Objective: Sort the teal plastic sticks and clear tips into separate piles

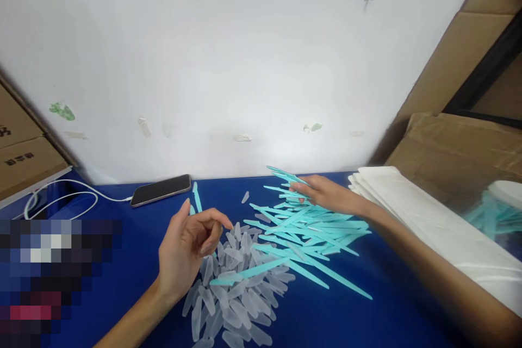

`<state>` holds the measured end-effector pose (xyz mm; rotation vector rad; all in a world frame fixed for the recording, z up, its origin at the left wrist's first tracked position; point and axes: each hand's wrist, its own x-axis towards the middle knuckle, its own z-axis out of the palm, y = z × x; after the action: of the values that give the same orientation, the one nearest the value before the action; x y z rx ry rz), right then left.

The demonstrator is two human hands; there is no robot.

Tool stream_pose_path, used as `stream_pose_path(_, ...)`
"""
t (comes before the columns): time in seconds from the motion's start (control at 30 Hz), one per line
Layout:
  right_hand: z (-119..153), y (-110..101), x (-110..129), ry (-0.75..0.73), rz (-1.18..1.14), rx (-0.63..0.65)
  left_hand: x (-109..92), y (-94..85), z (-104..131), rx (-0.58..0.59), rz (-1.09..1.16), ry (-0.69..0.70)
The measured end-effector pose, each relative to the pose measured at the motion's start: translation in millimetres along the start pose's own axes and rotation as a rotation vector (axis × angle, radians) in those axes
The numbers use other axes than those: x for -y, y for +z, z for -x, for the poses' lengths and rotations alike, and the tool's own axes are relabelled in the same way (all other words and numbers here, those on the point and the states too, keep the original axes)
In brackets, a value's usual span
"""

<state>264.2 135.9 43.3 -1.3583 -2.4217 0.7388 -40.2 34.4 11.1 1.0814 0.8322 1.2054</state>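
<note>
My right hand [316, 193] is closed around a few turquoise eyebrow razors [281, 174] at the far side of a loose pile of the same razors [314, 234]. Their slim handles point in many directions. My left hand [187, 244] hovers at the left edge of a heap of translucent plastic blade caps [240, 293]. Its fingers are loosely curled, the thumb stands apart, and nothing shows in it. One razor [256, 271] lies across the caps. Just behind my left hand another razor [197, 197] lies partly hidden.
A phone [161, 190] with a white cable [98, 191] lies at the back left of the blue table [134, 250]. Folded white sheets [408, 212] lie at right, beside cardboard [465, 147] and a tub of turquoise pieces [489, 212]. A white wall [253, 65] stands behind.
</note>
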Motion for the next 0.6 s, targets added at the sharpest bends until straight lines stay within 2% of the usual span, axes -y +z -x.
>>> stream_pose_path(0.17,31.0,2.8,-34.8,0.070,0.174,-0.085,-4.0,-1.9,-1.3,-0.034,-0.002,-0.014)
stream_pose_path(0.27,40.7,5.7,-46.6,0.078,0.243,-0.100,-6.9,-3.1,-1.6,-0.046,-0.014,-0.020)
stream_pose_path(0.47,49.6,4.6,-42.7,0.026,0.284,-0.071,-8.6,-2.1,-1.8,-0.093,-0.025,-0.029)
stream_pose_path(0.6,54.1,0.2,-38.0,0.012,0.278,-0.066,-8.1,-1.6,-1.7,-0.085,-0.030,-0.036)
